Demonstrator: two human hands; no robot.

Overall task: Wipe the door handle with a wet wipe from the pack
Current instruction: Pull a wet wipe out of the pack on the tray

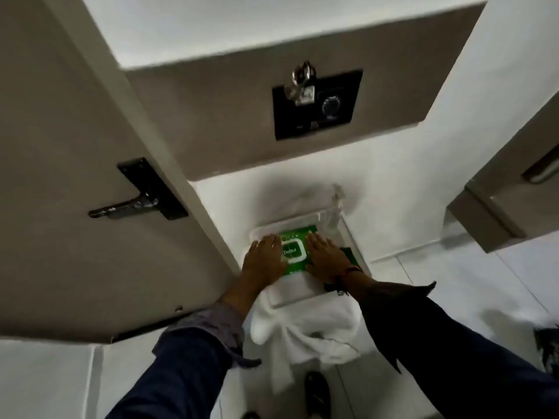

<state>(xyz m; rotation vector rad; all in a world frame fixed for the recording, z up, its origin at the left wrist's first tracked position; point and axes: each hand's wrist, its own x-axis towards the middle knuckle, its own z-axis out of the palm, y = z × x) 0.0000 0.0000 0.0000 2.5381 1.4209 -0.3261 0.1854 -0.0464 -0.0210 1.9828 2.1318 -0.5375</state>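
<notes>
— Two hands on the pack, is that right?

— Yes. Left hand lies flat on its left part, right hand flat on its right part. Fingers are stretched out and point away from the person. Neither is clenched; they press down on the pack rather than grasp it.

— Where is the pack?

— In a clear tray set on a white towel, low in the middle of the view. It is green, with a white-edged flap in the middle, showing between the two hands.

— Is the flap open?

— It looks shut and flat, though the picture is a little blurred.

— Any wipe out?

— None that I can see in either hand.

— And the handle?

— The black handle is on the brown door to the left, well apart from both hands and farther up in the view. Its lever sticks out to the left from a black plate.

— Anything else near the pack?

— A clear bottle stands at the tray's far right corner, just beside the right hand's fingertips.
</notes>
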